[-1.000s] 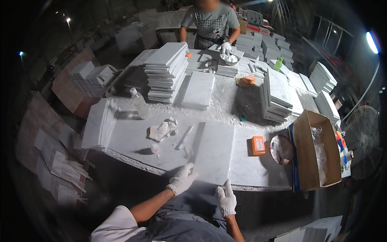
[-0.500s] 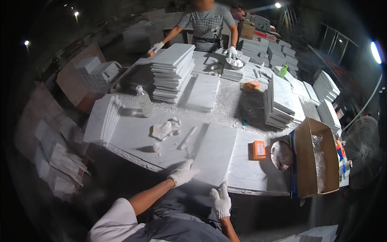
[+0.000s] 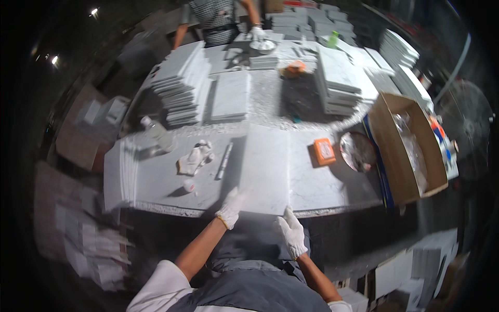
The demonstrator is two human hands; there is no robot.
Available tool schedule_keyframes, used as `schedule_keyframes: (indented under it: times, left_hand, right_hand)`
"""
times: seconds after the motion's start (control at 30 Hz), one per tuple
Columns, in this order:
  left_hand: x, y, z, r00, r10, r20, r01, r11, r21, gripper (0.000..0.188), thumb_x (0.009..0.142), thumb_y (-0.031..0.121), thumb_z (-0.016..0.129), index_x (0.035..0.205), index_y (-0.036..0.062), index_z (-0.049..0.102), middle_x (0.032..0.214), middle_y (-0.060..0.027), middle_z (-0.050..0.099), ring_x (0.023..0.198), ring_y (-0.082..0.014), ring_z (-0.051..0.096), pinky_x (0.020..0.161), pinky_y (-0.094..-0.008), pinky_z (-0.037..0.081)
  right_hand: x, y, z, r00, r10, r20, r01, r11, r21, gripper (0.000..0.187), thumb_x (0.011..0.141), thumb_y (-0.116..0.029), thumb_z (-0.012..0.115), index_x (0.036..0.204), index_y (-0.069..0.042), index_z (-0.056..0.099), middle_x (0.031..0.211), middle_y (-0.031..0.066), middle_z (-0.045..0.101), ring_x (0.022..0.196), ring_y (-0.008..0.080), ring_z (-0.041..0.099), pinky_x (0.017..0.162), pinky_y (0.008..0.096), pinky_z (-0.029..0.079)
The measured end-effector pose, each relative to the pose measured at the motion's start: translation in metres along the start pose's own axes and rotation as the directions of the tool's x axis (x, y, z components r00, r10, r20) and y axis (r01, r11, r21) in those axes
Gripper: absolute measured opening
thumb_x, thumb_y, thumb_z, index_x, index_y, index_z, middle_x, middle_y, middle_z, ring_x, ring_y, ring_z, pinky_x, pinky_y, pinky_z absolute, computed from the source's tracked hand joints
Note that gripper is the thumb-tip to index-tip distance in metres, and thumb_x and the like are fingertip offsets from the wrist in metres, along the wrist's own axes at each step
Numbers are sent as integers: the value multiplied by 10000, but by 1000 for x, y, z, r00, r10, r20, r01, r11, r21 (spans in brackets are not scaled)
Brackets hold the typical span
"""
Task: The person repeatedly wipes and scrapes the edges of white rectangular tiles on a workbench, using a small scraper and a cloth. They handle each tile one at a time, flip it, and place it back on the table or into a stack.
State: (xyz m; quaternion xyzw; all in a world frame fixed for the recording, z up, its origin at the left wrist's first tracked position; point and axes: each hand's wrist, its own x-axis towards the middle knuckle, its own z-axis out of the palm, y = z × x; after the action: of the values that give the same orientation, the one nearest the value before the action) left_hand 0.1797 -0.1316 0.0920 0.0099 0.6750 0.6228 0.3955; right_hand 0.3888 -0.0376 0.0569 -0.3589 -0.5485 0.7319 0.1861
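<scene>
A pale marble slab [image 3: 266, 166] lies flat on the worktable [image 3: 166, 182], its near edge at the table's front. My left hand [image 3: 231, 207], in a white glove, rests on the slab's near left corner. In a matching glove, my right hand [image 3: 291, 233] sits at the slab's near right corner, just below the table edge. Whether the fingers grip the slab I cannot tell.
A crumpled rag [image 3: 195, 157], a marker [image 3: 224, 161], a small bottle [image 3: 188, 185] and a plastic bottle [image 3: 156, 134] lie left of the slab. An orange block [image 3: 325, 151], a round dish [image 3: 357, 151] and an open cardboard box [image 3: 410, 151] are on the right. Tile stacks [image 3: 182, 83] and another person [image 3: 215, 18] are behind.
Both hands have risen from below the table edge to the slab's near corners. The view has tilted forward and closer to the table.
</scene>
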Motion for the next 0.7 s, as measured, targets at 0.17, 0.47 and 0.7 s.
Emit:
schedule_keyframes:
  times: [0.17, 0.47, 0.7]
  left_hand:
    - [5, -10, 1, 989, -29, -142, 24, 999, -32, 546, 953, 275, 733, 1372, -39, 576, 1303, -110, 661, 1220, -196, 569, 1069, -388, 434]
    - [-12, 49, 38, 982, -24, -189, 39, 996, 77, 787, 896, 453, 783, 1449, -35, 510, 1440, -141, 571, 1389, -267, 441, 1130, -601, 324]
    - [94, 134, 68, 973, 187, 137, -208, 966, 154, 932, 887, 539, 772, 1573, 31, 398, 1644, -145, 395, 1547, -344, 268, 1133, -765, 189]
  right_hand:
    - [20, -8, -28, 990, 128, 53, -119, 983, -142, 561, 1018, -174, 694, 1535, -63, 507, 1308, 165, 689, 1011, 164, 701, 890, 274, 558]
    - [133, -58, -83, 775, -605, 181, 529, 466, -710, 449, 942, -143, 696, 1386, -104, 636, 1316, 132, 686, 1162, 272, 675, 983, 393, 540]
    - [182, -51, -78, 643, -617, 454, 644, 116, -756, 392, 919, -173, 662, 1303, -105, 622, 1338, 110, 654, 1234, 331, 611, 1068, 458, 479]
